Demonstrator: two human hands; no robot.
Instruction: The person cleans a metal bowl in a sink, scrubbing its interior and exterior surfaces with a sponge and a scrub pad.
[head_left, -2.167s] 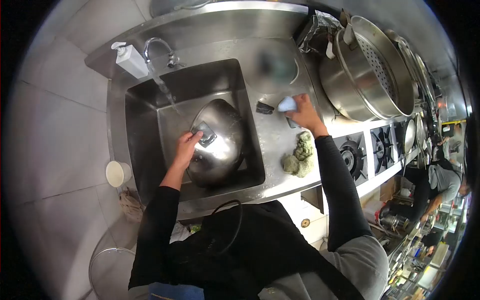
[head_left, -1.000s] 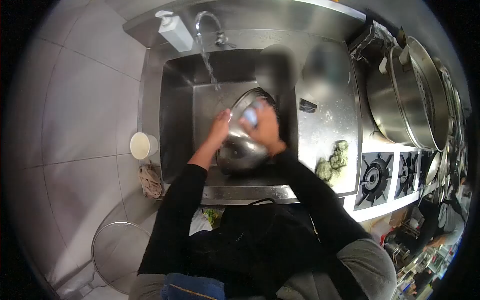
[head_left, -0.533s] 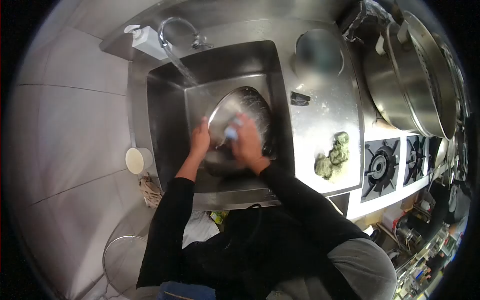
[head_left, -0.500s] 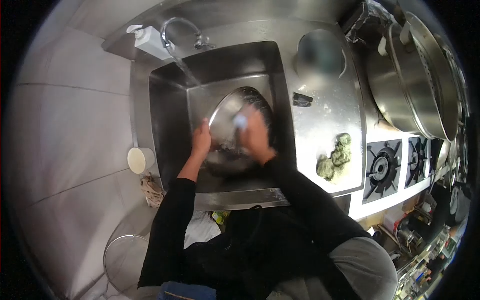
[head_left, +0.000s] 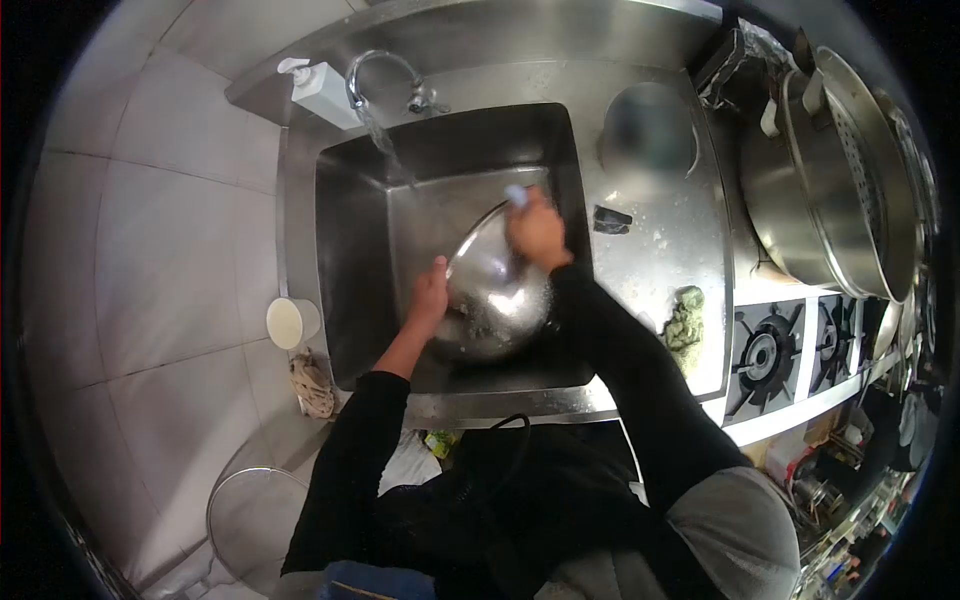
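Observation:
A shiny metal bowl is tilted inside the deep steel sink. My left hand grips its rim on the left side, thumb up. At the bowl's upper right edge, my right hand is closed on a small pale-blue thing, perhaps a sponge; blur hides its exact kind. Water runs from the curved faucet into the sink, to the upper left of the bowl. The lower part of the bowl lies in shadow.
A white pump bottle stands behind the sink, and a cup at its left edge. On the right counter lie a dark small object and a greenish scrubbing clump. Beyond are large steel pots and gas burners.
My right hand has moved up and right to the bowl's upper edge, with the pale-blue thing. The bowl and my left hand sit slightly further right and lower; the whole view has shifted too.

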